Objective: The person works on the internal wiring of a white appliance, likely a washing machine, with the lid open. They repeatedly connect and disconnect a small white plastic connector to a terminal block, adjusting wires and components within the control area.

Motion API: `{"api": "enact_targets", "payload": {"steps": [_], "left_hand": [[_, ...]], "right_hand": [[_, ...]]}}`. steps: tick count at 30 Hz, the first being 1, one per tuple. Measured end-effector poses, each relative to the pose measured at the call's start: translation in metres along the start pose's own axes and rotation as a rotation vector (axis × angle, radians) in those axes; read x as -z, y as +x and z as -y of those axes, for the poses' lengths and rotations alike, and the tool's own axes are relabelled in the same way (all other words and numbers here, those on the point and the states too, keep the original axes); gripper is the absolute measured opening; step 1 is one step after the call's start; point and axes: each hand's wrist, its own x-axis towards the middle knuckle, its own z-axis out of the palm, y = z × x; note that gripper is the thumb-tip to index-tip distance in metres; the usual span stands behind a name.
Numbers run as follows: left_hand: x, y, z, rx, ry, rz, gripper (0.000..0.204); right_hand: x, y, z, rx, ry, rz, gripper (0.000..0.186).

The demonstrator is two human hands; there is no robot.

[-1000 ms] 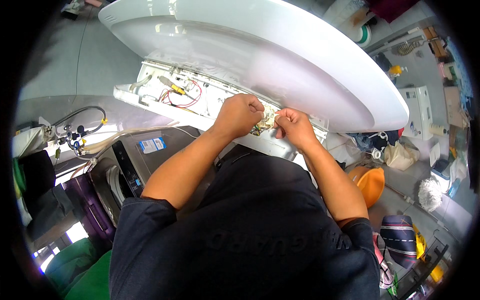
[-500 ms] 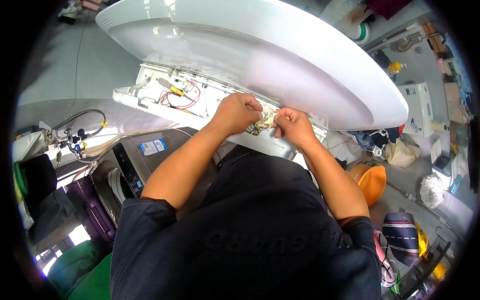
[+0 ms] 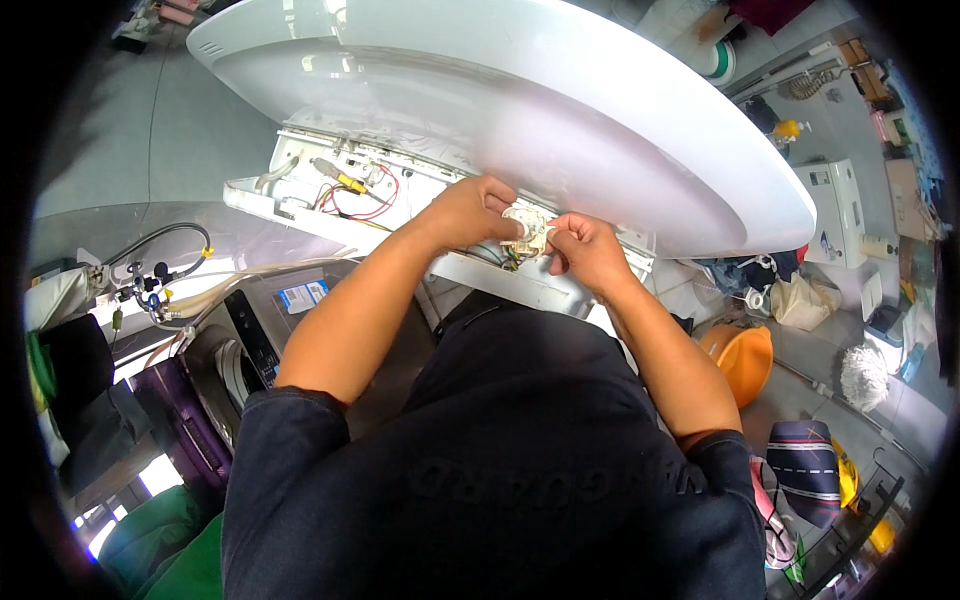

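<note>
A big white curved panel (image 3: 500,110) fills the top of the view, tilted up over an open white housing (image 3: 300,195) with red, yellow and black wires (image 3: 350,190) inside. Below it a grey machine (image 3: 240,340) stands at the left, and an orange bowl (image 3: 745,355) lies at the right. The 2 hands meet at the housing edge: the left hand (image 3: 470,210) and the right hand (image 3: 585,250) both have their fingers closed on a small pale round part (image 3: 527,230), held between them.

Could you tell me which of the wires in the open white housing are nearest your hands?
The dark wires under the small round cream part, not the red loop farther left.
</note>
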Motion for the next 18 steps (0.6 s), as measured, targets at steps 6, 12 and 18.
{"api": "enact_targets", "payload": {"steps": [6,12,18], "left_hand": [[0.007,0.012,0.008,-0.033,-0.019,0.184,0.059],[0.007,-0.002,-0.016,0.036,-0.088,0.311,0.050],[0.008,0.002,-0.010,0.002,-0.084,0.328,0.049]], "right_hand": [[-0.001,-0.002,0.002,-0.011,-0.016,0.001,0.012],[0.001,-0.001,0.001,-0.017,0.013,0.014,0.014],[-0.003,-0.008,0.015,-0.053,0.028,0.020,0.022]]}}
